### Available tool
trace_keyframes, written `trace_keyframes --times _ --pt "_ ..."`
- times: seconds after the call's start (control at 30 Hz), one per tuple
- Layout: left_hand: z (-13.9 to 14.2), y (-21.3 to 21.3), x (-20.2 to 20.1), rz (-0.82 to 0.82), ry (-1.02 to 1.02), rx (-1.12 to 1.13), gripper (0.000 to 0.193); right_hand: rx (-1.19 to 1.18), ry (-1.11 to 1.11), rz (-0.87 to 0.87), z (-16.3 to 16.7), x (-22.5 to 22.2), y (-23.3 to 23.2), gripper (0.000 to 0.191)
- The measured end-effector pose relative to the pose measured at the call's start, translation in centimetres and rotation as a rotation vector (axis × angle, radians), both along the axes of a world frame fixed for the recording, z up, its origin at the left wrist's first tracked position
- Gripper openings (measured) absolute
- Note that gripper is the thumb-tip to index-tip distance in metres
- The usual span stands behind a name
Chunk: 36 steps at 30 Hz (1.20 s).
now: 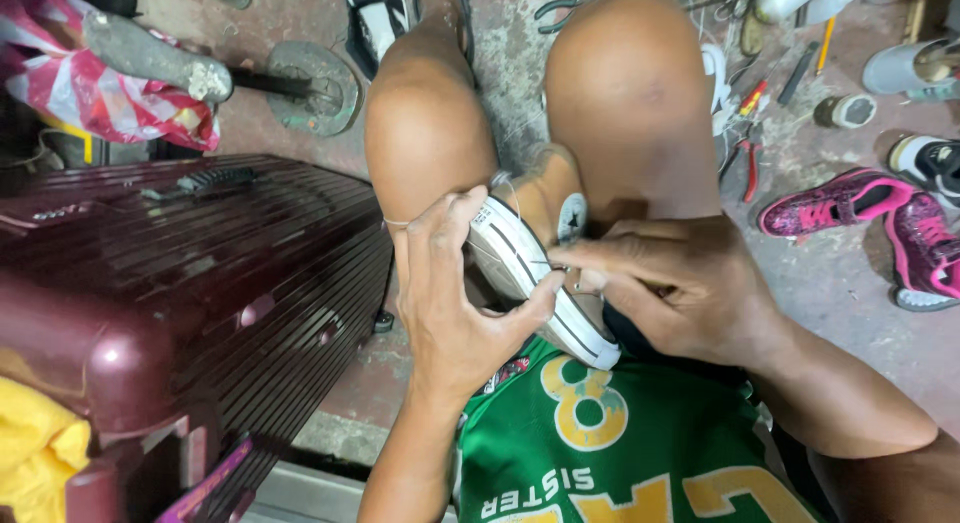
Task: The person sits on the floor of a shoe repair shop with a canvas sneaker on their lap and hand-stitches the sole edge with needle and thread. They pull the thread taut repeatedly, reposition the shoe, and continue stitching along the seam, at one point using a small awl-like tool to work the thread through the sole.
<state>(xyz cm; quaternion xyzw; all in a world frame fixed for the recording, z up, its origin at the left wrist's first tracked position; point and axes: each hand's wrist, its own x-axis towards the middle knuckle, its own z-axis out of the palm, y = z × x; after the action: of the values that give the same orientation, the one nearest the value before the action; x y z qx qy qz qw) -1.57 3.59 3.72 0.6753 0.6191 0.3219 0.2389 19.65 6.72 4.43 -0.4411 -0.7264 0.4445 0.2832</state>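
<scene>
Left hand (455,303) clamped round sneaker (530,268), bracing sole up between the knees (430,133). Right hand (680,288) pinching at the sole's edge, seemingly a needle, too small to tell. Beside, maroon suitcase (200,263). Beyond, stained concrete floor (840,273), pink shoes (870,218), pliers (750,168).

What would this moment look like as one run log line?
left hand: grips sneaker sole | right hand: pinches at sole edge, tool unclear | sneaker: wedged between knees | suitcase: at left

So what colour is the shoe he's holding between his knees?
The shoe has a tan upper and a white rubber sole with a dark stripe, seen in the head view.
</scene>
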Motion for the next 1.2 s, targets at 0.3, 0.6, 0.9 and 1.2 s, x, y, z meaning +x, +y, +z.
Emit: trace_keyframes --times 0.3,0.6,0.9,1.2 --pt "0.0 -1.4 -0.3 0.009 -0.035 0.081 0.086 0.129 -0.047 0.020 0.6 -1.0 -1.2 0.032" --pt "-0.4 -1.6 -0.2 -0.003 -0.087 0.097 0.087 0.190 -0.110 0.029 0.6 -0.8 -1.3 0.037" --pt "-0.5 -0.3 -0.4 -0.061 -0.094 -0.002 0.081 0.301 -0.325 0.138 3.3 -0.1 1.1 0.029" --pt "-1.9 1.3 -1.1 -0.038 -0.246 -0.001 0.072 0.341 -0.488 0.332 4.8 -1.3 4.0 0.023"
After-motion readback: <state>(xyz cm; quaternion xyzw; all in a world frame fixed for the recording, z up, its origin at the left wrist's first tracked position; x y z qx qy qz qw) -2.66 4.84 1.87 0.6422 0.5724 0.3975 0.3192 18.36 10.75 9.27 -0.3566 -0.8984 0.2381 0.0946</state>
